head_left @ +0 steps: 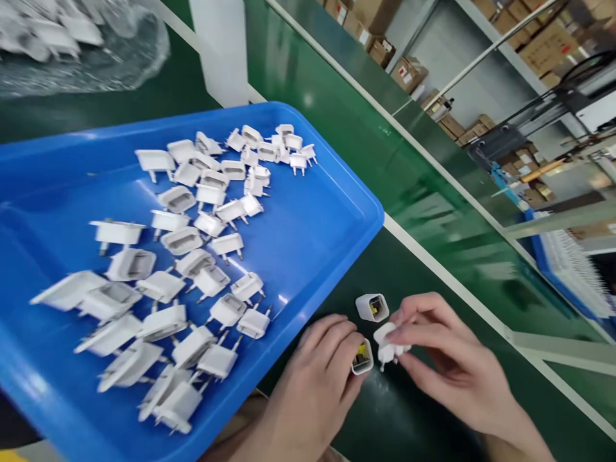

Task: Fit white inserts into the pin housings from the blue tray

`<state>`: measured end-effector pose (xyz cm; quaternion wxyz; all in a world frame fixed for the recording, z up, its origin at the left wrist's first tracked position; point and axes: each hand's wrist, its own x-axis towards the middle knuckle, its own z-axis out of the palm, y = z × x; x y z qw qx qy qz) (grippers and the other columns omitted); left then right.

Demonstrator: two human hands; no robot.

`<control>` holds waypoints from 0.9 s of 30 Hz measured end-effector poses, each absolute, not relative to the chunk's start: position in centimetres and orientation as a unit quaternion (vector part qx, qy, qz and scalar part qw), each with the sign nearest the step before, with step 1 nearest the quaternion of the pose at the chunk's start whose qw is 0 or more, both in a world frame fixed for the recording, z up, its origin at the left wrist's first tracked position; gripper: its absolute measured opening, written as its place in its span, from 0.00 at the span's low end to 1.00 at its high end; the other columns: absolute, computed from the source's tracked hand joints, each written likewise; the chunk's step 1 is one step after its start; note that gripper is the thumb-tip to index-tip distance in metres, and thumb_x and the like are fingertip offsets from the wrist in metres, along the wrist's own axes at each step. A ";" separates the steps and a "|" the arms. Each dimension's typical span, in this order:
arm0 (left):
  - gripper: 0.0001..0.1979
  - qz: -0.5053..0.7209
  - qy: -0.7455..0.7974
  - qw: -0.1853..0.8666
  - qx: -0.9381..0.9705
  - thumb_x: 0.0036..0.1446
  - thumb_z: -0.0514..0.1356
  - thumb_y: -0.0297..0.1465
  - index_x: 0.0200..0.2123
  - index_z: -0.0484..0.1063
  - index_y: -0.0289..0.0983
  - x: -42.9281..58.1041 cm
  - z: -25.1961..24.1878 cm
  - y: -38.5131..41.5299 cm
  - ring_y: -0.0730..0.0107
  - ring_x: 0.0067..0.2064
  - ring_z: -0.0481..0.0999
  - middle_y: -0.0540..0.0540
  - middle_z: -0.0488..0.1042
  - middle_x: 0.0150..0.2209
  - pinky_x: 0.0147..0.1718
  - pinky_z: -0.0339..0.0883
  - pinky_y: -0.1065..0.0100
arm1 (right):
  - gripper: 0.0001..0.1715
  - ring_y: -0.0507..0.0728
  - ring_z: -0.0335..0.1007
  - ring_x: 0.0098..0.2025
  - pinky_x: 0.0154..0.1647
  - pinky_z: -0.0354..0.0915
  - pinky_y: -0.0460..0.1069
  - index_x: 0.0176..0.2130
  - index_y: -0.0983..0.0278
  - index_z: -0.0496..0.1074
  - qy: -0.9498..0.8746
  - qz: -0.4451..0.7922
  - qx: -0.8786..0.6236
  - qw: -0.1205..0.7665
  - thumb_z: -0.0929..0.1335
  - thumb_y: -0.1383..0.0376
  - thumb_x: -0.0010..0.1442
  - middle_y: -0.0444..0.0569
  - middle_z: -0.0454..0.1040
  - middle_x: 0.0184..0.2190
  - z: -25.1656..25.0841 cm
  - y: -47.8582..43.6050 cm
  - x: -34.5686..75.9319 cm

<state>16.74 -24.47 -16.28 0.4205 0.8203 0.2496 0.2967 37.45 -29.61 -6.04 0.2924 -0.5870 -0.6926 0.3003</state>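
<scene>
The left hand (317,378) holds an open white case (362,357); the right hand (445,359) pinches a white plug (385,344) — perhaps more than one, it's blurred — beside a blue tray (303,218) of loose plugs (161,286).

Tray (298,218) on bench (389,410), L + ctr of view, running off L edge. Plug caps (161,287) in it, spread from far R corner down to near side, many touching/overlapping. Bag (139,64) behind tray, top L, w/ parts (52,29) in it. Panel (221,51) also behind tray, R of bag. L hand (317,378) just R of tray's near R side, one housing (362,358) in its fingers. R hand (443,359) further R, single cap (385,343) in fingers, just R of held housing; contact btwn them unclear. 2nd housing (366,311) on bench, just behind the held one, nr R fingers. Shelving (462,80) far back, upper R, w/ boxes (408,74) on it.
</scene>
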 end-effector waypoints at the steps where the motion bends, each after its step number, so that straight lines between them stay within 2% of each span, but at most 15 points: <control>1: 0.18 0.303 0.249 0.415 0.821 0.66 0.61 0.21 0.57 0.66 0.38 16.8 -16.4 -24.5 0.50 0.62 0.69 0.43 0.74 0.56 0.59 0.74 0.46 | 0.19 0.58 0.72 0.53 0.51 0.74 0.51 0.55 0.56 0.75 -0.683 0.311 -0.591 0.296 0.67 0.75 0.71 0.52 0.65 0.52 -6.7 -30.3 37.3; 3: 0.15 0.313 0.248 0.406 0.822 0.68 0.59 0.22 0.57 0.67 0.37 17.0 -16.6 -24.5 0.50 0.63 0.67 0.43 0.74 0.55 0.58 0.74 0.48 | 0.17 0.59 0.71 0.52 0.50 0.73 0.52 0.53 0.57 0.73 -0.684 0.301 -0.600 0.284 0.67 0.76 0.70 0.52 0.67 0.52 -7.9 -31.1 36.8; 6: 0.13 0.332 0.247 0.396 0.820 0.70 0.59 0.23 0.55 0.67 0.36 17.1 -16.6 -24.4 0.54 0.59 0.69 0.43 0.75 0.52 0.59 0.71 0.50 | 0.13 0.61 0.70 0.50 0.50 0.71 0.56 0.53 0.60 0.71 -0.707 0.233 -0.617 0.257 0.68 0.74 0.72 0.52 0.71 0.47 -9.3 -31.3 36.2; 9: 0.12 0.334 0.249 0.395 0.819 0.71 0.58 0.24 0.56 0.67 0.37 17.1 -16.4 -24.3 0.57 0.55 0.72 0.43 0.75 0.52 0.60 0.68 0.51 | 0.12 0.61 0.69 0.46 0.44 0.70 0.55 0.51 0.60 0.72 -0.708 0.185 -0.621 0.281 0.69 0.74 0.71 0.52 0.71 0.44 -9.6 -31.2 36.2; 12: 0.16 0.323 0.263 0.397 0.818 0.72 0.58 0.27 0.60 0.65 0.38 16.9 -16.3 -24.3 0.57 0.56 0.72 0.43 0.75 0.53 0.59 0.69 0.54 | 0.14 0.59 0.69 0.41 0.39 0.69 0.53 0.53 0.60 0.74 -0.710 0.194 -0.588 0.336 0.70 0.74 0.71 0.50 0.71 0.42 -9.5 -31.2 36.4; 15: 0.18 0.316 0.256 0.395 0.824 0.72 0.57 0.26 0.63 0.63 0.38 16.8 -16.4 -24.3 0.58 0.58 0.72 0.44 0.75 0.55 0.63 0.67 0.56 | 0.14 0.59 0.70 0.41 0.40 0.70 0.53 0.54 0.60 0.72 -0.719 0.215 -0.572 0.332 0.71 0.72 0.72 0.51 0.72 0.42 -9.6 -31.3 36.2; 19: 0.18 0.310 0.241 0.398 0.829 0.72 0.56 0.24 0.62 0.64 0.37 16.8 -16.4 -24.1 0.63 0.59 0.73 0.45 0.76 0.55 0.67 0.64 0.59 | 0.07 0.58 0.71 0.43 0.41 0.71 0.52 0.51 0.60 0.72 -0.700 0.248 -0.595 0.308 0.71 0.66 0.73 0.51 0.69 0.45 -10.6 -31.5 36.0; 24: 0.15 0.306 0.241 0.398 0.830 0.73 0.55 0.25 0.61 0.65 0.36 16.9 -16.2 -24.0 0.65 0.57 0.74 0.46 0.77 0.54 0.66 0.64 0.60 | 0.08 0.57 0.69 0.41 0.39 0.69 0.52 0.52 0.61 0.72 -0.692 0.246 -0.575 0.360 0.71 0.68 0.73 0.50 0.69 0.43 -11.4 -31.7 36.1; 27: 0.15 0.308 0.240 0.400 0.829 0.73 0.56 0.26 0.60 0.66 0.36 16.9 -16.3 -24.1 0.64 0.58 0.74 0.46 0.77 0.54 0.66 0.64 0.60 | 0.06 0.58 0.68 0.40 0.39 0.67 0.54 0.49 0.62 0.73 -0.689 0.251 -0.580 0.356 0.71 0.67 0.73 0.50 0.70 0.41 -11.4 -31.6 36.0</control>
